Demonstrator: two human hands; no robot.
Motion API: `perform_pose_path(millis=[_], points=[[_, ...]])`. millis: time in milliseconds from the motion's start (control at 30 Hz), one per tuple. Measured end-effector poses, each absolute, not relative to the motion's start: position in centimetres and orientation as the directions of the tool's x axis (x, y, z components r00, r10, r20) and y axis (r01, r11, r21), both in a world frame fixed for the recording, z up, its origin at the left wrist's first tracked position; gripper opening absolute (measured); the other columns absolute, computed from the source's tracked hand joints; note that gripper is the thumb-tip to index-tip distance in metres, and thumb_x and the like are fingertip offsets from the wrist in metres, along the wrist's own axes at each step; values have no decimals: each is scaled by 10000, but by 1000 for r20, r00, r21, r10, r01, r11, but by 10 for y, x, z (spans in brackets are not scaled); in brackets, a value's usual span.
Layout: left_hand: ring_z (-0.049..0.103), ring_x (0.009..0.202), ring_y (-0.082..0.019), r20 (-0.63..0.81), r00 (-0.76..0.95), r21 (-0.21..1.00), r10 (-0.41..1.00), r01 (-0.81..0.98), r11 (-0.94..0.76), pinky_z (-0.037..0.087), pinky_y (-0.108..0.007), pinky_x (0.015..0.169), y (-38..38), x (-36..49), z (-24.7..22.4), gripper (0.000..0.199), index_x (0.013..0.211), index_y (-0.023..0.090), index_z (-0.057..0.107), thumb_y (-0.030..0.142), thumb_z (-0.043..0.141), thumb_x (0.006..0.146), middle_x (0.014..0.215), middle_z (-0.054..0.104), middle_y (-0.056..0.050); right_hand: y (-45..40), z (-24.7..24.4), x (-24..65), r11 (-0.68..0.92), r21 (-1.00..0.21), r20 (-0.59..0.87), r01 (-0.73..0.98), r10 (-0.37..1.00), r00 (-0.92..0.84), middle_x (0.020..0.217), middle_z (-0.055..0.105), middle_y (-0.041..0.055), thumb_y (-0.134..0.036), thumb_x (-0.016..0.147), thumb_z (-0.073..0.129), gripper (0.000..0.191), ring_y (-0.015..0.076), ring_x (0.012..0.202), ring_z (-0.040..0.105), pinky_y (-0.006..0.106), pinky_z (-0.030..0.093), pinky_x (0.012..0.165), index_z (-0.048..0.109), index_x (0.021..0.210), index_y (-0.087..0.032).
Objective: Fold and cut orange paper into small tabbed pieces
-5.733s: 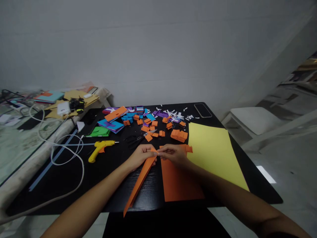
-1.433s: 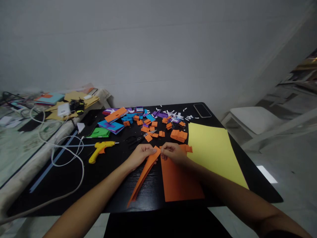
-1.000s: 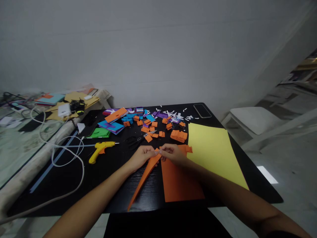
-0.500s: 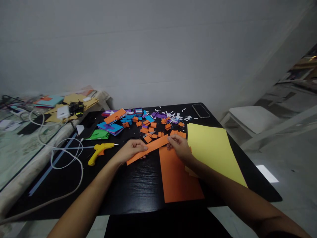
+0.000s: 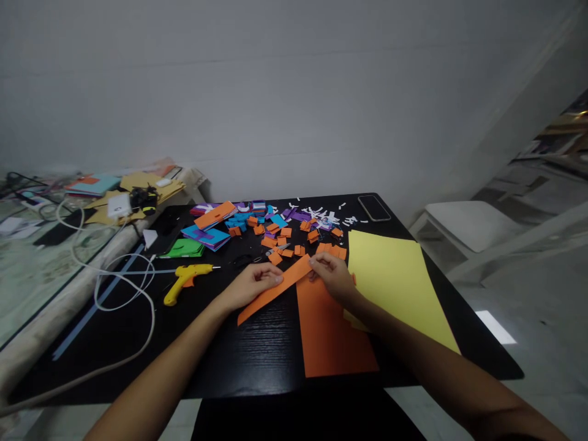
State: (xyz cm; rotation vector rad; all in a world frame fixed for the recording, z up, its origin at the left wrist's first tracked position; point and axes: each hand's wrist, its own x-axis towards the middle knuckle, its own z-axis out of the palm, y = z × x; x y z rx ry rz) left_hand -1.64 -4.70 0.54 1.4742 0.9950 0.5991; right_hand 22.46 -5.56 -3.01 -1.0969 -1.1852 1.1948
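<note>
An orange paper strip [image 5: 275, 290] slants between my two hands above the black table [image 5: 248, 361]. My left hand [image 5: 254, 285] pinches it near the middle, thumb on top. At its upper right end, my right hand [image 5: 331, 275] grips the strip between thumb and fingers. Below my right hand lies an orange paper sheet [image 5: 336, 337], partly under a stack of yellow sheets [image 5: 395, 282]. Beyond the hands are several small folded orange pieces [image 5: 286, 233]. Scissors [image 5: 243, 260] lie just past my left hand, partly hidden.
A yellow glue gun [image 5: 186, 282] and a looping white cable [image 5: 151, 324] lie on the left. Folded coloured papers [image 5: 209, 236], white paper scraps [image 5: 326, 217] and a phone [image 5: 374, 207] sit toward the back. A white stool [image 5: 473, 223] stands to the right.
The strip has tilted more steeply, its lower left end dropping toward me. My left hand has shifted slightly right along it; my right hand still holds the upper end.
</note>
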Motion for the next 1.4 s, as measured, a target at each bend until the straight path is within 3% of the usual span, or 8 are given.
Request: perform_pose_path(millis=[233,433,667,800,967,1133,1267,1400], points=[[510,664,-126,-164,560,975,812,219,46,360,-240,640,-54,-8,-1,415,906,132,725,524,792,788,742,603,5,-57,-26,228,100,-994,102,-39,994,-34,606,645,-6,-558,803,753,347,201,597,660,344,553,635,631,792,-233],[388,600,-95,-132,543,974,829,224,9,257,-226,579,-60,-1,-4,426,798,133,674,551,748,828,656,492,42,-64,-26,221,116,-993,115,-2,985,-131,637,644,-5,-516,811,768,326,186,603,642,335,546,630,625,756,-228],[275,534,-75,-143,536,970,832,242,11,160,-237,527,-63,2,-9,471,735,121,683,580,756,812,560,391,70,-70,-30,216,-26,-1000,-25,2,938,-346,616,664,-16,-520,818,759,343,139,517,629,262,513,535,640,817,-198],[341,508,-73,-162,543,970,824,243,31,215,-225,512,-64,5,-10,465,704,121,692,569,780,796,535,456,58,-68,-30,215,-56,-998,-64,35,934,-352,577,658,-11,-525,796,766,364,134,471,614,247,489,485,634,739,-191],[625,586,-144,-207,528,967,824,236,92,446,-241,587,-51,-10,0,446,697,126,699,552,811,771,667,726,-60,-55,-21,231,19,-1000,18,3,996,-84,587,634,-25,-536,803,749,361,148,517,616,271,518,544,608,738,-210],[640,573,-144,-149,390,982,909,163,91,504,-255,603,-32,-34,13,384,706,131,717,482,872,716,655,738,-55,-47,-20,242,31,-998,30,-45,999,23,629,639,-14,-561,833,720,373,159,548,627,301,551,600,589,775,-216],[589,525,-116,-49,186,998,981,44,42,480,-243,564,-26,-39,8,385,736,152,663,500,828,745,640,700,-17,-54,-25,235,1,-997,7,-80,997,-76,608,611,-24,-539,826,711,353,153,536,617,293,535,577,587,754,-216],[538,487,-98,-3,121,1000,993,-1,4,430,-231,529,-28,-33,-1,416,659,167,586,517,744,819,580,635,3,-67,-27,226,-44,-998,-27,-43,943,-331,601,576,-43,-422,721,830,307,133,549,588,245,480,523,627,678,-196]])
